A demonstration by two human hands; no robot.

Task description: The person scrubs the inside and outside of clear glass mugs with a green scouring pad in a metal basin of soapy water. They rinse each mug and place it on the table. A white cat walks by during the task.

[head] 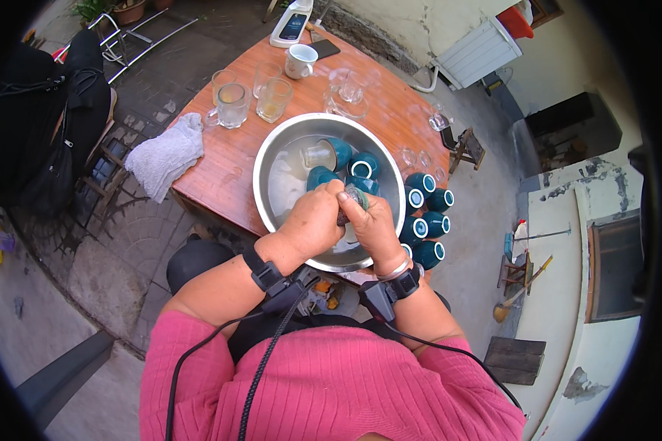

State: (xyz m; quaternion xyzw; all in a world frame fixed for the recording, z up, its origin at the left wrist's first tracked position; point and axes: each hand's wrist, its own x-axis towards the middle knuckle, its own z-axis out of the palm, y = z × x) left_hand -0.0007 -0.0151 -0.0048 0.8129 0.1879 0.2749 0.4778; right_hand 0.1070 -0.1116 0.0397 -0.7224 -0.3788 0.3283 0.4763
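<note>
Over a steel basin, my left hand and my right hand are close together. Both grip a rough grey scouring pad with a green edge; the fingers hide much of it. In the basin, cloudy water surrounds several teal cups and a glass mug lying on its side. More teal cups stand upside down by the basin's right side, their pale base rings showing.
The wooden table also holds glass mugs, a white cup, a detergent bottle, a dark phone-like slab and glassware. A grey towel overhangs its left edge. Another person sits at left.
</note>
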